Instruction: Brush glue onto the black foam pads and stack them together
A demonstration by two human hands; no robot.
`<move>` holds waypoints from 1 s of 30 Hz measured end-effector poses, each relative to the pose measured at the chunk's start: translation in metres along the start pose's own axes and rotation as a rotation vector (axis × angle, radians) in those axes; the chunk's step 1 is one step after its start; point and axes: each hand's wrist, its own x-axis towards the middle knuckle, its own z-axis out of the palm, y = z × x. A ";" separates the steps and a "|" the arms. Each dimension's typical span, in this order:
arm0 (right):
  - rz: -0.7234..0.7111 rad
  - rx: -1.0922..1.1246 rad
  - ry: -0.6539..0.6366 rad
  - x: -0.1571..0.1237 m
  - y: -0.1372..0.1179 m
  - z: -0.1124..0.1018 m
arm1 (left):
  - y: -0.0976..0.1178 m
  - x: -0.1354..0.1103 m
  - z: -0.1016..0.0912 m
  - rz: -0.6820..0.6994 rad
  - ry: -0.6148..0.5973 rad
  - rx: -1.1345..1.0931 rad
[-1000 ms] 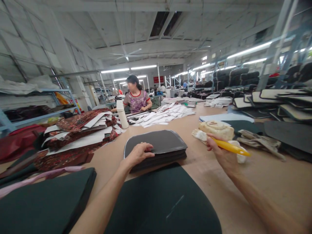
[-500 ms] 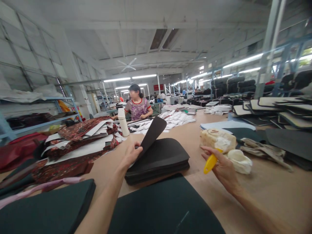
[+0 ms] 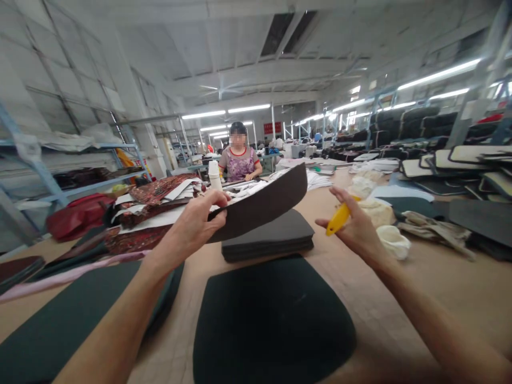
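Observation:
My left hand (image 3: pixel 200 218) pinches the left end of a dark brown sheet (image 3: pixel 264 205), lifted and tilted above a neat stack of similar sheets (image 3: pixel 272 237). Its right end reaches up and away from the stack. In my right hand (image 3: pixel 356 221) is a small yellow tool (image 3: pixel 339 218) held between the fingers; its working end cannot be made out. A dark green rounded panel (image 3: pixel 272 320) lies flat on the table in front of me. Beyond my right hand are a white lump (image 3: pixel 394 241) and a yellowish block (image 3: pixel 378 212).
More dark green panels (image 3: pixel 80 314) lie at the left. Patterned fabric and white pieces (image 3: pixel 152 213) are heaped behind them, near a white bottle (image 3: pixel 215 176). A person (image 3: pixel 240 160) is across the table. Crumpled cloth (image 3: pixel 436 232) and stacked light-faced panels (image 3: pixel 460 165) occupy the right.
My left hand has raised the brown sheet off the stack, swinging it flatter and to the right. My right hand still holds the yellow tool. The view has shifted, showing more of the green panel.

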 end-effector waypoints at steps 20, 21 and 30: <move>0.165 0.511 -0.100 -0.044 -0.070 -0.049 | -0.018 -0.134 0.011 -0.559 0.346 -0.852; 0.187 0.571 -0.125 -0.045 -0.068 -0.049 | -0.018 -0.142 0.020 -0.590 0.286 -1.008; 0.476 0.550 -0.281 -0.083 -0.044 -0.039 | 0.010 -0.163 0.039 -0.750 0.277 -1.100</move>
